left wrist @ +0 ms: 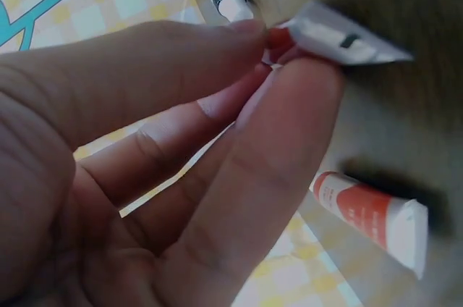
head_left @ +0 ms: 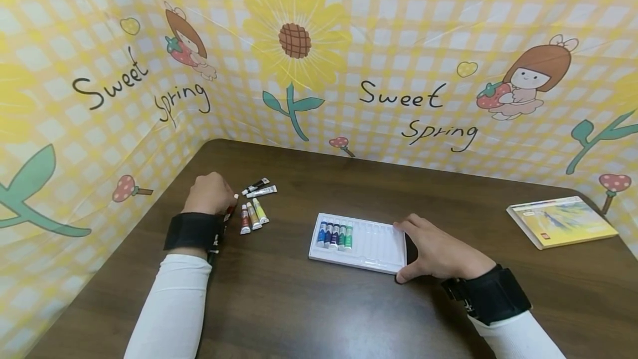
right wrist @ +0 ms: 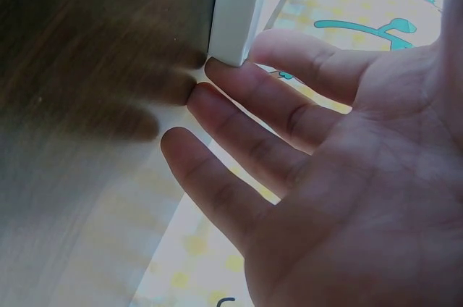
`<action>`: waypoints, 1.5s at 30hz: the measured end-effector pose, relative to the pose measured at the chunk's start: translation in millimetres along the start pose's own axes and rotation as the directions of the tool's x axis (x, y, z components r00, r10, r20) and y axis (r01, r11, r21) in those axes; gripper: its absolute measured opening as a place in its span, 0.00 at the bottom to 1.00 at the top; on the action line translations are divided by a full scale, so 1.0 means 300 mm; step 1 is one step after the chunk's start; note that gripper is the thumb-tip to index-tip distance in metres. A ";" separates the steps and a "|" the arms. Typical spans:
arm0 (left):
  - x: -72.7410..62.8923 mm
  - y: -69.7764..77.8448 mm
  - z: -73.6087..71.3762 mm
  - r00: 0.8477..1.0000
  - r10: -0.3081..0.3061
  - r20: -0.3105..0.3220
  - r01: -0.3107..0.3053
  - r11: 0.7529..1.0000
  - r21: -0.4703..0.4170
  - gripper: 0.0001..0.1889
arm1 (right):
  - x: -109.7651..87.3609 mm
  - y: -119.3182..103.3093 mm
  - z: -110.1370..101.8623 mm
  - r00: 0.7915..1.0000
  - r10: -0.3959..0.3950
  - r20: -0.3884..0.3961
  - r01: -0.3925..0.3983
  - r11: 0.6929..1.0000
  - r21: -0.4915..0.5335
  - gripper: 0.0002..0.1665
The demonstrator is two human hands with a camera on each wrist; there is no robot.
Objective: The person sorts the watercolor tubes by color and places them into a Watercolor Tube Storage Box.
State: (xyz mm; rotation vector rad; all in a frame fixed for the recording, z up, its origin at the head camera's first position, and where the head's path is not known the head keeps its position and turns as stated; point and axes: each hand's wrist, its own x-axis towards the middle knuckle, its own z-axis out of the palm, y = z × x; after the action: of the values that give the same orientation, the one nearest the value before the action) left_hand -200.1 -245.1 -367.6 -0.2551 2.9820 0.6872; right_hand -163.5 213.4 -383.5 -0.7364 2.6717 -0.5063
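Head view: my left hand (head_left: 209, 195) bends down near the left edge of the bench (head_left: 299, 314), just beside some loose paint tubes (head_left: 253, 216); its grip is hidden from here. Mid-bench, a white tray (head_left: 376, 241) carries a row of tubes (head_left: 335, 235) in its left half, its right slots bare. My right hand (head_left: 428, 248) spans the tray's right end — thumb at the near corner, a fingertip by the far one. Open bench separates loose tubes from tray; a yellow box (head_left: 565, 223) lies by the right edge.

Left wrist view: thumb and forefinger pinch a small tube (left wrist: 336, 32) — I judge the step as picking it up, and the next move calls for clearing the red-labelled tube (left wrist: 365, 213) lying near.

Right wrist view: my fingers (right wrist: 224, 122) look relaxed, nearly straight, touching the tray's corner without curling round it.
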 end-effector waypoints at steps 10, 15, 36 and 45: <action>0.000 -0.002 -0.010 0.999 -0.020 0.043 0.021 1.000 -0.007 0.11 | -0.001 0.002 -0.002 1.000 -0.002 0.003 0.002 1.000 -0.005 0.62; 0.001 0.002 -0.009 0.996 -0.038 0.080 0.042 0.998 -0.052 0.15 | -0.001 0.004 0.000 1.000 0.004 0.007 -0.004 1.000 -0.004 0.62; -0.006 0.001 0.007 0.999 -0.016 0.040 0.015 1.000 0.023 0.17 | -0.003 0.005 0.003 1.000 0.000 0.001 0.000 1.000 0.002 0.62; -0.001 -0.002 0.014 1.000 -0.010 0.005 0.010 1.000 0.021 0.14 | 0.000 0.004 0.006 1.000 0.010 -0.001 -0.010 1.000 0.001 0.62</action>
State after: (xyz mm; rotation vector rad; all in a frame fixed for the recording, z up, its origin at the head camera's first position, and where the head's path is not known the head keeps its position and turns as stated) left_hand -199.7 -243.7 -371.6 -0.2664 2.9795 0.6536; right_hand -163.2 213.8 -385.6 -0.7223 2.6742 -0.5053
